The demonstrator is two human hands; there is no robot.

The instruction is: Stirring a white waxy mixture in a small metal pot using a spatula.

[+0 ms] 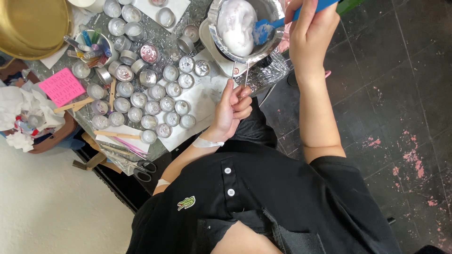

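Observation:
A metal pot (263, 11) with a lump of white wax (235, 26) sits at the top centre on a white base (212, 47). My left hand (231, 109) pinches the pot's thin wire handle (246, 74) just below the rim. My right hand (308, 33) grips the handle of a blue spatula (263, 29), whose blade rests in the wax. Many small round metal cups (155, 106) stand in rows on the foil-covered table (160, 35), left of my left hand.
A gold bowl (33, 21) is at top left, with a cup of coloured tubes (92, 44) beside it. A pink card (62, 86), wooden sticks (74, 104), scissors (141, 168) and crumpled paper (21, 110) lie along the table's left edge. Dark tiled floor (395, 94) lies to the right.

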